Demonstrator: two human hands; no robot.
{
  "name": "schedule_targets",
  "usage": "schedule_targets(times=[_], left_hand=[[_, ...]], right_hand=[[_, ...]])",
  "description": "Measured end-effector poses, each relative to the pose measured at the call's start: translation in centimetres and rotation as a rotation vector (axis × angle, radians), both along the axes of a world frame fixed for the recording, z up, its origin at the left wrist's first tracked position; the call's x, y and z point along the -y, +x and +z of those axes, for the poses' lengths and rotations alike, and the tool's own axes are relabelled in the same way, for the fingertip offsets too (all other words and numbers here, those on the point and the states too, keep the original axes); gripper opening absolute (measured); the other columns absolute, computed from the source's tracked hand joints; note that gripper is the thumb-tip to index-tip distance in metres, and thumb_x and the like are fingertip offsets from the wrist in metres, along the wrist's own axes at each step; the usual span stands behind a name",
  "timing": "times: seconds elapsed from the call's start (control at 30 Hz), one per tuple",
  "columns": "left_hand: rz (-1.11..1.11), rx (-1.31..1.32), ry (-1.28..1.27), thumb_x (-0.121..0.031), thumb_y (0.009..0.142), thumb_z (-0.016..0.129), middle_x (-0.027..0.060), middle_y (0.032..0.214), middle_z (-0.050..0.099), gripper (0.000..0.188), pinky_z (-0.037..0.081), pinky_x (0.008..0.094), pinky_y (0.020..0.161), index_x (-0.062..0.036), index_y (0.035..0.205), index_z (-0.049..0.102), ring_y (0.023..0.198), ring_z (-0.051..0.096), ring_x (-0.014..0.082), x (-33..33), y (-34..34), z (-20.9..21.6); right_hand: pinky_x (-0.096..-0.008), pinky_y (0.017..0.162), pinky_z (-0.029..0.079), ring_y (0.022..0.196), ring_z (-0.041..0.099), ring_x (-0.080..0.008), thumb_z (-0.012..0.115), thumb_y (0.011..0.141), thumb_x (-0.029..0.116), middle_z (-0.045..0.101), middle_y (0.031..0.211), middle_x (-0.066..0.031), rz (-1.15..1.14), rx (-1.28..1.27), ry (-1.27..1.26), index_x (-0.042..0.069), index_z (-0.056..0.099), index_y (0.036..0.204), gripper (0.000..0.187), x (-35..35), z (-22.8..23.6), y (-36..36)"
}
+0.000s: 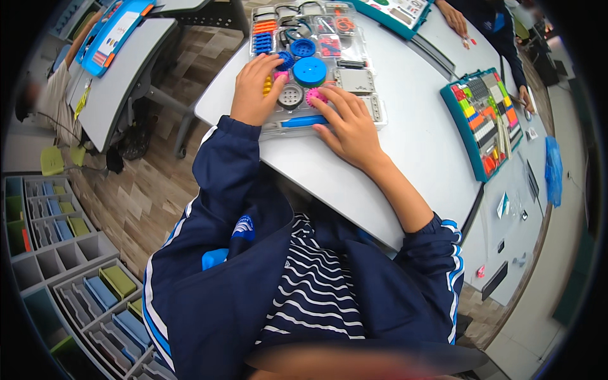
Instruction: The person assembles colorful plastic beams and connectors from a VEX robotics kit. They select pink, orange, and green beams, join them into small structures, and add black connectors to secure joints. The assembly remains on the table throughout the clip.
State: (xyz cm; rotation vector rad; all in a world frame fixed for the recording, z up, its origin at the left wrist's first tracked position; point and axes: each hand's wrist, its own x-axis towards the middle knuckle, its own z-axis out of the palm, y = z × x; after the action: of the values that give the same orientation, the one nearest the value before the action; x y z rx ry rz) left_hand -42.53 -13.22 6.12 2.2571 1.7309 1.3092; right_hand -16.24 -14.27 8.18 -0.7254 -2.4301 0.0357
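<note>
A clear plastic parts tray lies on the white table, filled with building pieces. My left hand reaches over its left side, fingers curved and spread, fingertips at a dark blue gear. Its thumb is beside a small pink piece. At the tray's front, my right hand has its fingertips on a pink gear, its thumb held apart. Between the hands sit a large blue wheel and a grey wheel hub. Some pieces under the left hand are hidden.
A teal case of colourful pieces stands on the right of the table. Another teal-edged box is at the back. Across the table another person's hand rests. Storage bins stand at lower left.
</note>
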Motion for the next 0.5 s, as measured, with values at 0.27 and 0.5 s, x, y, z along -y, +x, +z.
schedule_targets(times=[0.27,0.5], left_hand=[[-0.011,-0.023,-0.003,-0.019,0.099,0.067,0.0128,0.138,0.067,0.034,0.039,0.0455,0.116,-0.0057,0.130,0.068,0.138,0.053,0.0351,-1.0,-0.5,-0.2],[-0.016,-0.010,0.003,-0.018,0.099,0.067,0.0125,0.138,0.067,0.033,0.040,0.0450,0.116,-0.0055,0.129,0.068,0.137,0.054,0.0349,-1.0,-0.6,-0.5]], right_hand=[[-0.0428,0.110,0.043,0.136,0.053,-0.0295,0.071,0.095,0.036,0.061,0.138,-0.0110,-0.004,-0.073,0.087,0.012,0.064,0.136,0.048,-0.9,-0.7,-0.1],[-0.0436,0.108,0.044,0.136,0.053,-0.0312,0.071,0.095,0.036,0.062,0.136,-0.0120,0.019,-0.104,0.078,0.011,0.067,0.129,0.042,-1.0,-0.9,0.0]])
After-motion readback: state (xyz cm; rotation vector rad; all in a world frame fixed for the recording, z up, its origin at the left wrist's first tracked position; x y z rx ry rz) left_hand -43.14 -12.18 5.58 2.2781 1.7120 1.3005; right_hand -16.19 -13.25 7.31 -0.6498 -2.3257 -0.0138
